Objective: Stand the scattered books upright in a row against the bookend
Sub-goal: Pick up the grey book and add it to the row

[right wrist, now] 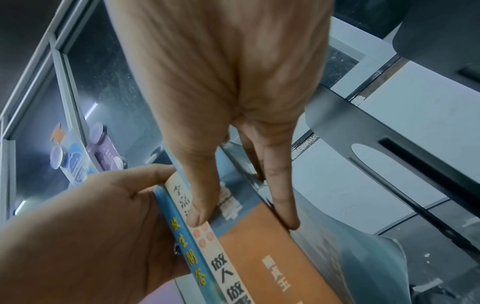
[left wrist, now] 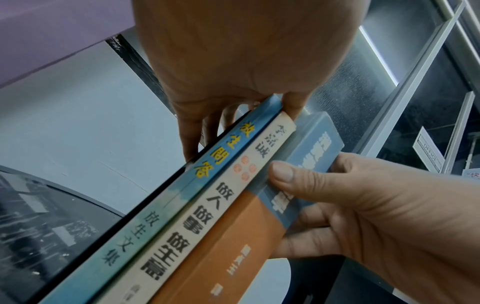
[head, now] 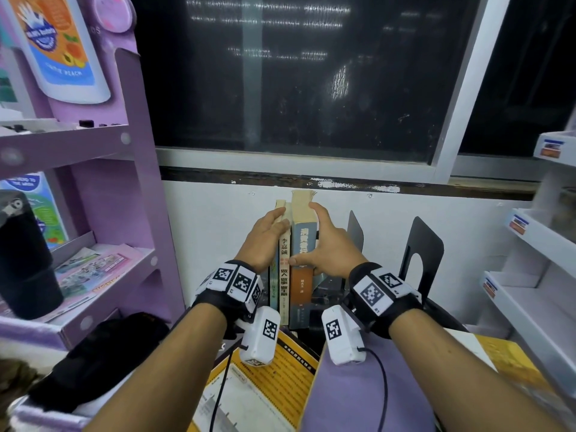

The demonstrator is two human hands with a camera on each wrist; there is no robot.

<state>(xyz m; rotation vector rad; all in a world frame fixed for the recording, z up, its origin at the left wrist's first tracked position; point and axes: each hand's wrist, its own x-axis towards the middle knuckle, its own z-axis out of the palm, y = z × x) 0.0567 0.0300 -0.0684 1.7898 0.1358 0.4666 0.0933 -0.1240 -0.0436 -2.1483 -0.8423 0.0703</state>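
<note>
Three books stand upright, spines toward me: a thin blue book (head: pixel 273 291), a cream book (head: pixel 284 275) and a thick blue-and-orange book (head: pixel 300 294). My left hand (head: pixel 265 235) grips the two thin books near their tops, fingers down the left side and thumb over the top. My right hand (head: pixel 324 244) grips the thick book (right wrist: pixel 259 257), thumb on the spines and fingers along its right cover. A black metal bookend (head: pixel 355 229) stands just right of the books, and a second bookend (head: pixel 427 244) stands farther right.
A yellow book (head: pixel 265 385) and a purple book (head: pixel 358 394) lie flat under my wrists, with another yellow one (head: pixel 505 360) at right. A purple shelf unit (head: pixel 131 182) stands close on the left, white shelves (head: pixel 530 291) on the right. The wall is right behind the books.
</note>
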